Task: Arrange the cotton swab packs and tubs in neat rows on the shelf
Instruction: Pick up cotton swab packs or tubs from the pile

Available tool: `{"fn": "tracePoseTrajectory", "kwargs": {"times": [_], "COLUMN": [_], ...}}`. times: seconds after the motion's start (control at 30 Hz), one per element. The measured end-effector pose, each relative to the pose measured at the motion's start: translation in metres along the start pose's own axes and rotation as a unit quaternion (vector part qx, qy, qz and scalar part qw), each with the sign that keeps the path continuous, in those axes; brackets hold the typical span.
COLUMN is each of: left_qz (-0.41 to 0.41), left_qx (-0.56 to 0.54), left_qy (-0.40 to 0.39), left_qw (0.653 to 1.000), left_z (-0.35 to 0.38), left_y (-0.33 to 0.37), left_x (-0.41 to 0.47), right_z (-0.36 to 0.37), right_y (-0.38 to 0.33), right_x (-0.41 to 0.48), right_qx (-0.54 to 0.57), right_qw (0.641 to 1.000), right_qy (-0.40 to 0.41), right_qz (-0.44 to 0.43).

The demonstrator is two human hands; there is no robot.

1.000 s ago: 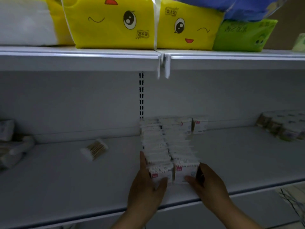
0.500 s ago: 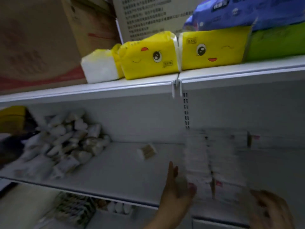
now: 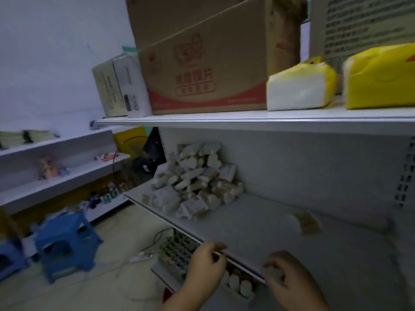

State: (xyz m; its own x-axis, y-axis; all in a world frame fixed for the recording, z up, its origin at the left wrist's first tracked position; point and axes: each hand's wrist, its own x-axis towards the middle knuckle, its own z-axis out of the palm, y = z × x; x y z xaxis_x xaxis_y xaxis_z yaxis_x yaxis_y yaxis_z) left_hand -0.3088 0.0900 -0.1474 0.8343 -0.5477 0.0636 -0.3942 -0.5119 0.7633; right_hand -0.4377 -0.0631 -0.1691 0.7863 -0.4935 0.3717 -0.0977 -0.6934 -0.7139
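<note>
1. While both bare hands are hovering at the front lip of the grey metal shelf (image 3: 258,232), neither one is gripping anything: the left hand (image 3: 207,264) is showing loosely curled fingers with nothing between them.
2. Just to its right, the right hand (image 3: 289,277) is also hanging with fingers half bent and apart; it is blurred, yet no pack is showing in it.
3. Farther back and to the left on that shelf, a loose heap of pale cotton swab packs (image 3: 193,178) is lying jumbled against the grey back panel, well apart from both hands.
4. A single small pack of wooden-stemmed swabs (image 3: 306,222) is lying flat by itself to the right of the heap, nearer the right hand but not touching it.
5. On the shelf above, a large brown cardboard carton with red print (image 3: 202,63) is standing beside a white and yellow soft tissue pack (image 3: 301,86) and a bright yellow tissue pack (image 3: 381,79).
6. Down on the floor at the left, a blue plastic step stool (image 3: 67,243) is standing.
</note>
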Motion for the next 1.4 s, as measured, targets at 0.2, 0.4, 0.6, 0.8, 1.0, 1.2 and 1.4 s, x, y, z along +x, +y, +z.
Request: {"fn": "tracePoseTrajectory", "kwargs": {"times": [0.2,0.4,0.6,0.8,1.0,1.2,1.4], "left_qz": [0.013,0.092,0.050,0.004,-0.076,-0.091,-0.093], "left_qx": [0.038,0.188,0.250,0.125,-0.195,-0.321,-0.356], "left_qy": [0.076,0.056,-0.031,-0.131,-0.223,-0.257,-0.303], "left_qw": [0.996,0.976,0.966,0.984,0.952,0.907,0.879], "left_z": [-0.060,-0.074,-0.074,-0.087,-0.075,-0.034,-0.015], "left_y": [-0.048,-0.064,-0.065,-0.045,-0.028,-0.011,0.002], "left_x": [0.088,0.163,0.191,0.192,0.174,0.146,0.130], "right_z": [0.065,0.108,0.112,0.109,0.078,0.009,-0.017], "right_y": [-0.015,-0.020,-0.015,-0.014,0.007,0.039,0.043], "right_x": [0.082,0.132,0.136,0.131,0.115,0.118,0.104], "right_qx": [-0.085,-0.153,-0.187,-0.155,-0.202,-0.402,-0.387], "right_qw": [0.993,0.973,0.960,0.964,0.956,0.866,0.843], "right_qy": [-0.071,-0.022,0.031,0.046,0.202,0.156,0.091], "right_qz": [0.051,0.173,0.208,0.210,0.069,0.254,0.363]}}
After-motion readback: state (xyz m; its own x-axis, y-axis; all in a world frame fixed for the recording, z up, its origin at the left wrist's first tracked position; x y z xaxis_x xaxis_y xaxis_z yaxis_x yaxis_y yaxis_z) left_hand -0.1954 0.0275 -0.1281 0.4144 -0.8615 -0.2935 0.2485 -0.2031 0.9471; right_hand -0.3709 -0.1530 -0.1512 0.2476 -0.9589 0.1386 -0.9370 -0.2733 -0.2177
